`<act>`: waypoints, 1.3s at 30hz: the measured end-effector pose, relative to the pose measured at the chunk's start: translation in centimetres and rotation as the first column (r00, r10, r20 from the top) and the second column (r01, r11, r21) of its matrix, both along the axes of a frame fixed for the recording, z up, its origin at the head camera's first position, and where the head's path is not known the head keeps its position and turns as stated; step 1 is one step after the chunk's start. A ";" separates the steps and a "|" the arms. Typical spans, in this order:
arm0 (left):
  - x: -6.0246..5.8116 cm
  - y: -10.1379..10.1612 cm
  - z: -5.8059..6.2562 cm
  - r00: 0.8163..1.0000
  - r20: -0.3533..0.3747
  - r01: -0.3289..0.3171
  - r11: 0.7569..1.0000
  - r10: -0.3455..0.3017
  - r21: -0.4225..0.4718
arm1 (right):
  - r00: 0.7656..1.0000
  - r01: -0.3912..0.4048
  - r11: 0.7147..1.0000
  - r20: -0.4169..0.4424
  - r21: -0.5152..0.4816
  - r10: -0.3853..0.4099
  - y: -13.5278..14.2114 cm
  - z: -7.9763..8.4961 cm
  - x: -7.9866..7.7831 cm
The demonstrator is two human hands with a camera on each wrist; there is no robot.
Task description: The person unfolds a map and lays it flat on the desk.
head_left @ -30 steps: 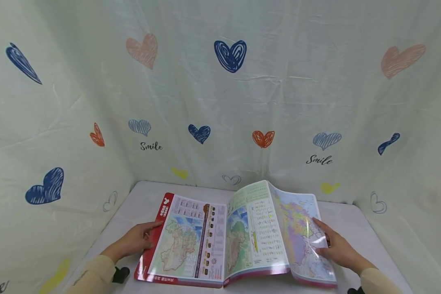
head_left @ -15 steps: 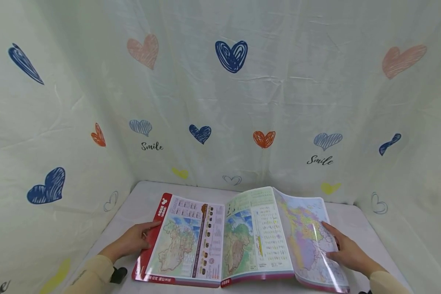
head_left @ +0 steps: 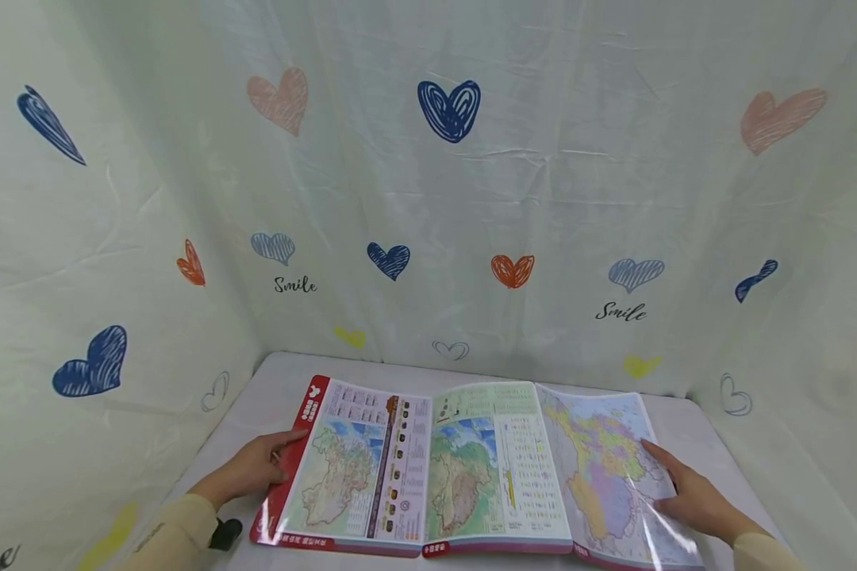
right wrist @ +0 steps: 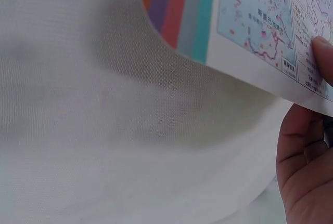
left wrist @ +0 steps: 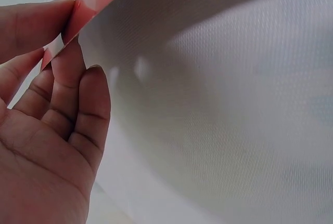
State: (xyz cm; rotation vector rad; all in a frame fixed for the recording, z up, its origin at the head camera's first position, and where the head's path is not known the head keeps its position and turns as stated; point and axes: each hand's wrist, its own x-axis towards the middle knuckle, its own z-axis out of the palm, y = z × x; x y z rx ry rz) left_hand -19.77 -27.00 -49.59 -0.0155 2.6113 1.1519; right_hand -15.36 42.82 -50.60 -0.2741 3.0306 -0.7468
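Note:
A glossy fold-out map (head_left: 464,468) lies spread across the table in the head view, its three panels joined at two creases. The left panel has a red border (head_left: 282,501); a colourful map covers the right panel (head_left: 607,476). At the left edge my left hand (head_left: 251,466) pinches the red border, with thumb and fingers on opposite faces in the left wrist view. My right hand (head_left: 700,498) holds the far right edge, its thumb over the printed face and other fingers beneath in the right wrist view. There the corner with coloured stripes (right wrist: 179,13) is raised off the tabletop.
The white tabletop (head_left: 286,366) has rounded back corners. Behind it and on both sides hangs a pale curtain (head_left: 443,198) printed with hearts and "Smile". A small black object (head_left: 225,534) shows by the left sleeve.
My right hand has moved rightward and slightly down, drawing the right panel outward. The raised fold between middle and right panels has dropped flatter. The left hand has shifted slightly left, still holding the border.

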 end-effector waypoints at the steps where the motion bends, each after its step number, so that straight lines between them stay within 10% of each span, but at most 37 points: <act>1: 0.0 -0.1 0.0 1.000 0.000 -0.003 1.000 0.003 -0.001 | 1.000 0.003 1.000 -0.001 0.003 -0.003 0.1 0.0 0.0; 21: -0.2 -0.2 -0.2 1.000 0.008 -0.011 1.000 0.012 -0.027 | 0.962 0.097 0.994 0.250 0.050 -0.106 1.1 -0.1 0.0; 39: -0.2 -0.1 -0.9 1.000 -0.004 -0.008 0.999 0.008 -0.053 | 0.966 0.093 0.993 0.234 0.074 -0.108 1.3 -0.8 0.1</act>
